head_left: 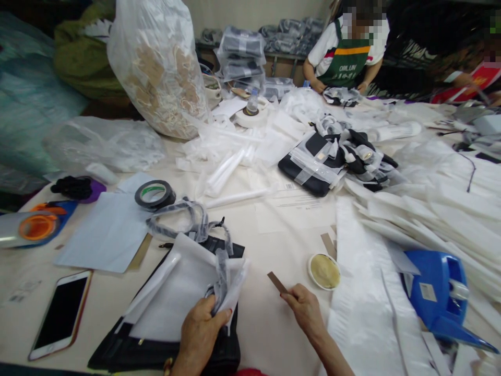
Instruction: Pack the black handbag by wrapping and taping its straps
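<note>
Close to the front edge lies a black bag (219,342) with white wrapping paper (172,297) spread over it. My left hand (201,326) is closed around the bag's strap (221,277), which is wrapped in clear plastic. Between thumb and fingers, my right hand (305,308) pinches a flat brown strip (277,282) above the table. Just right of that hand sits a small round tub (324,271) of yellowish paste, with another brown strip (329,244) behind it. More of the plastic-wrapped strap loops over the table beyond the bag.
On the left are a phone (60,313), white sheets (105,230), black tape (154,194) and orange-handled scissors (39,224). A blue tape dispenser (438,292) stands at right beside stacked white paper (442,209). Another black bag (313,162) lies ahead; a co-worker (344,57) stands across the table.
</note>
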Tool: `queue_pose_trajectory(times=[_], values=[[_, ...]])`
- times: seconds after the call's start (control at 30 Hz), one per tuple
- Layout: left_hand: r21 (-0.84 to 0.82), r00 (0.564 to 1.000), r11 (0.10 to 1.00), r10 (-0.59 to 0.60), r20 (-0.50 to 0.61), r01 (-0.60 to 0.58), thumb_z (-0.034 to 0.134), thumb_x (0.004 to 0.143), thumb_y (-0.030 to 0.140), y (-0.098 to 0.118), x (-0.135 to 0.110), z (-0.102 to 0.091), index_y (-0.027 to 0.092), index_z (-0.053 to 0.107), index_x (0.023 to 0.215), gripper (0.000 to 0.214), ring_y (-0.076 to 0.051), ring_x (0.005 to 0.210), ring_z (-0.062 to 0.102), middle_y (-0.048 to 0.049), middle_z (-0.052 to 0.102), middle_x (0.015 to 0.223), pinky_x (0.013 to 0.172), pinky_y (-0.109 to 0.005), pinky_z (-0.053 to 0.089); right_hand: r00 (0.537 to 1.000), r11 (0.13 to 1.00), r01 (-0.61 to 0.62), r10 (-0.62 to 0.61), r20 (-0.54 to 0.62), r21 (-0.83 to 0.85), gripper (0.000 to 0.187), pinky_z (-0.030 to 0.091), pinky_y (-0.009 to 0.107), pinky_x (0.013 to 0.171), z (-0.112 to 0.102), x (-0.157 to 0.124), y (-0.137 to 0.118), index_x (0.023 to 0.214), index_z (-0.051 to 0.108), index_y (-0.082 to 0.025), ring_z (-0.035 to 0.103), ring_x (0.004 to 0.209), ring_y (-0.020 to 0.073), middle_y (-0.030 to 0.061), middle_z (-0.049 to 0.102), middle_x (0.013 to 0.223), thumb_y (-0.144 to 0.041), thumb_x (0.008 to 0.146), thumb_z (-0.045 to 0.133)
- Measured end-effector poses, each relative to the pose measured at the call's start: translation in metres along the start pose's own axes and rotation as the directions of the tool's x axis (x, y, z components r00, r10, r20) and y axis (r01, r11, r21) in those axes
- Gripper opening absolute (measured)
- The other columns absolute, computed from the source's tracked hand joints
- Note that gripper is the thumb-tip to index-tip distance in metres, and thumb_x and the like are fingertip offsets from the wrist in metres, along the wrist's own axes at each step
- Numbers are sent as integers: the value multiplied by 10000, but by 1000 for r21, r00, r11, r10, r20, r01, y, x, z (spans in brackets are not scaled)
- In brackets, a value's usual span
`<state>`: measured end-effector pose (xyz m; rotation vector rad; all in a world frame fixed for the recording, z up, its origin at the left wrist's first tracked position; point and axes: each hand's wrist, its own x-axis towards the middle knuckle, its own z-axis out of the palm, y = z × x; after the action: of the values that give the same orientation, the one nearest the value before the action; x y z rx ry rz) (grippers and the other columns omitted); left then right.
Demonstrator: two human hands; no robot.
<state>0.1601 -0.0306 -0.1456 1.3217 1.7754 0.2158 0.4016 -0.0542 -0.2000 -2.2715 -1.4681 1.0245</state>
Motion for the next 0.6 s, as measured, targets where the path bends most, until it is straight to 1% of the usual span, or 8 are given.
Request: queue_pose_trajectory(times=[0.2, 0.33, 0.4, 0.43, 0.53, 0.6], values=[[-7, 1000, 1000, -5, -11, 5, 512, 634, 349, -4, 2, 2, 176, 596, 686, 200, -186, 674, 542, 0, 581, 655, 600, -243, 408, 998, 988, -10, 19, -58, 153, 229, 328, 279, 559, 5, 3, 0, 499, 444, -210, 460, 566, 161, -1, 473, 551, -378, 645, 498], [-23, 1000, 1000, -9, -20, 9, 519, 629, 344, -4, 1, 2, 181, 598, 682, 189, -186, 677, 542, 2, 577, 658, 599, -241, 403, 994, 964, -60, 81, -73, 257, 282, 305, 265, 524, 13, 3, 3, 485, 381, -220, 402, 525, 140, -29, 406, 506, -421, 605, 539], [-18, 1000, 1000, -14, -24, 14, 519, 629, 338, -3, 1, 2, 183, 595, 669, 178, -183, 672, 540, 4, 571, 650, 598, -240, 401, 995, 939, -90, 101, -16, 331, 330, 288, 253, 494, 16, 1, 1, 482, 340, -223, 369, 499, 126, -45, 361, 477, -447, 604, 551], [-13, 1000, 1000, -16, -26, 15, 520, 629, 334, -3, 1, 3, 184, 594, 665, 171, -181, 669, 537, 6, 569, 646, 597, -239, 400, 995, 919, -101, 93, 40, 380, 346, 280, 248, 481, 17, -1, -1, 487, 330, -224, 355, 488, 119, -51, 345, 470, -461, 613, 547], [-1, 999, 1000, -19, -26, 19, 525, 625, 321, -3, 1, 3, 183, 590, 664, 156, -176, 667, 532, 9, 563, 643, 593, -233, 395, 974, 840, -128, 6, 227, 527, 346, 266, 239, 468, 18, -8, -11, 522, 375, -210, 337, 488, 107, -54, 337, 494, -498, 659, 512], [-2, 1000, 1000, -18, -19, 18, 523, 631, 324, -3, 1, 4, 183, 587, 663, 158, -174, 666, 530, 11, 560, 639, 589, -230, 394, 955, 794, -140, -50, 292, 592, 343, 275, 239, 488, 17, -13, -16, 558, 439, -192, 348, 519, 108, -44, 361, 534, -508, 679, 493]])
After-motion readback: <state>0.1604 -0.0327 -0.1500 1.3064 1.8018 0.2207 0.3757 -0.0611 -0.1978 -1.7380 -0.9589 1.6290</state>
